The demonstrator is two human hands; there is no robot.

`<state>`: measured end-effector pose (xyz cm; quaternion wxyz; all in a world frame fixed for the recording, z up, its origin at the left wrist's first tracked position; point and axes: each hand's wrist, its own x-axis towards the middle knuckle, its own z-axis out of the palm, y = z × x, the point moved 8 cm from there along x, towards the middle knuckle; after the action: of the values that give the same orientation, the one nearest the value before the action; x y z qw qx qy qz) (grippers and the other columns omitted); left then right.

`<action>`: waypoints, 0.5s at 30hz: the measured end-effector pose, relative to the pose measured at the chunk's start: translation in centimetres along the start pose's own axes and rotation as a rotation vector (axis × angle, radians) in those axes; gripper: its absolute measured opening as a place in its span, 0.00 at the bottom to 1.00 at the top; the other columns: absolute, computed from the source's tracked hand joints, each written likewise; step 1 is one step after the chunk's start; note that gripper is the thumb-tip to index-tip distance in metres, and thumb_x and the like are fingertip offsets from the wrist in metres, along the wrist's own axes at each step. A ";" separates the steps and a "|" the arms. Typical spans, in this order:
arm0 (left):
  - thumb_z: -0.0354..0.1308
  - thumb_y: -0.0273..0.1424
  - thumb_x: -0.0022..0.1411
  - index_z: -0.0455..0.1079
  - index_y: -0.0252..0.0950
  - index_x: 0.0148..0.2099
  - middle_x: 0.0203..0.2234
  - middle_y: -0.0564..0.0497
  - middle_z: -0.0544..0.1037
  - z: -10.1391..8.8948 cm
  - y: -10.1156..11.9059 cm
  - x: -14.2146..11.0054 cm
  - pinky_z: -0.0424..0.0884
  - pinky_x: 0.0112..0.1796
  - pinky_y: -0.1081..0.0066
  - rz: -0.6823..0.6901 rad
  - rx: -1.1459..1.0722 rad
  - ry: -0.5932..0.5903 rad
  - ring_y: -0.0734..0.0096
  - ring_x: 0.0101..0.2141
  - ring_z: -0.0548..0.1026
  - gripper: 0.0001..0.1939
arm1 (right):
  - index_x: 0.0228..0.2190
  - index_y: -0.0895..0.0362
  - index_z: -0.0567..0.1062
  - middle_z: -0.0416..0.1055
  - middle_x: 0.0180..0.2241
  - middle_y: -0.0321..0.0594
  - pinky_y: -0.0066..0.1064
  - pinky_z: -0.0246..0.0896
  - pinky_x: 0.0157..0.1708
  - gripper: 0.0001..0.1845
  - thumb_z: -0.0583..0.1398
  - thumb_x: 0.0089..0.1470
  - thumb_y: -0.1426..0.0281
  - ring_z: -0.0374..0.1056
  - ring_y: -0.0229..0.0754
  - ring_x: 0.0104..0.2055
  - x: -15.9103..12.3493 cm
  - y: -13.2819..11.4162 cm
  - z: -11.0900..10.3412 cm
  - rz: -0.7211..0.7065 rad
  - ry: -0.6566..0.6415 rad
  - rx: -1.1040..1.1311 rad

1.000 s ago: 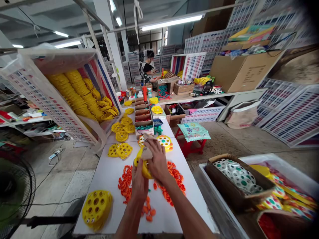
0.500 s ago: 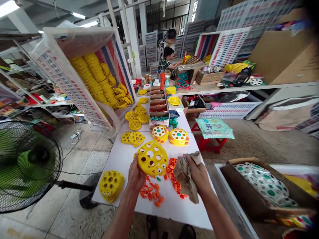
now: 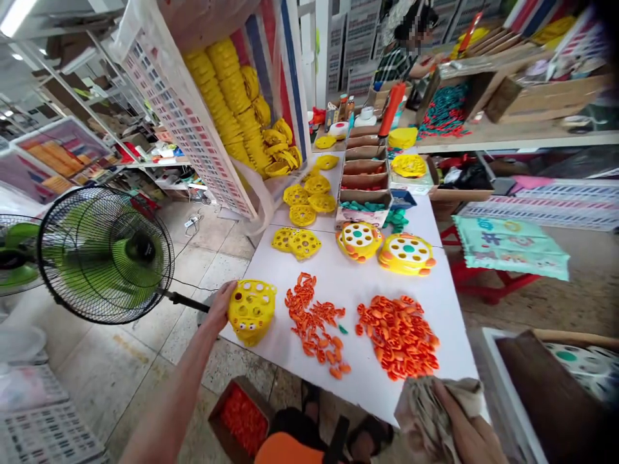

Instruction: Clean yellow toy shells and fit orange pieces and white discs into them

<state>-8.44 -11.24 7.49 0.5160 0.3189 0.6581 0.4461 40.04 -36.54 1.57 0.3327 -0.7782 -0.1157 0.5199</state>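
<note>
My left hand (image 3: pixel 222 307) is at the left edge of the white table, closed round the side of a yellow plastic toy shell (image 3: pixel 252 298) with round holes and printed eyes. That shell sits on top of the yellow pieces at this spot; my fingertips are partly hidden behind it. Near the front right corner my right hand (image 3: pixel 467 422) grips a crumpled grey-brown rag (image 3: pixel 425 412). Between the hands lie a loose scatter of small orange parts (image 3: pixel 314 319) and a denser orange heap (image 3: pixel 399 335). One small green piece (image 3: pixel 343 329) rests beside the scatter.
Two yellow toys with white discs (image 3: pixel 358 240) stand before a divided cardboard box (image 3: pixel 363 177). More yellow shells (image 3: pixel 302 243) lie behind. A tilted crate (image 3: pixel 193 122) holds stacked yellow shells. A fan (image 3: pixel 106 254) stands left, a red stool (image 3: pixel 498 283) right. Across, a person (image 3: pixel 401 64) works.
My left hand has carried the yellow shell left and down onto the pieces at the table's left edge. My right hand, with the rag, has moved right and nearer. The view has shifted.
</note>
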 end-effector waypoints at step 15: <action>0.61 0.37 0.67 0.71 0.35 0.56 0.55 0.43 0.74 -7.1 -6.5 6.0 0.72 0.52 0.49 0.091 0.596 0.159 0.55 0.53 0.74 0.18 | 0.34 0.40 0.82 0.82 0.37 0.46 0.48 0.74 0.32 0.21 0.64 0.42 0.43 0.77 0.64 0.47 0.2 1.3 2.5 0.011 0.049 -0.089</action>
<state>-16.62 -10.40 -0.32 0.3263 0.4491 0.7833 0.2798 37.71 -36.36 -0.02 0.2978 -0.8054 -0.1261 0.4967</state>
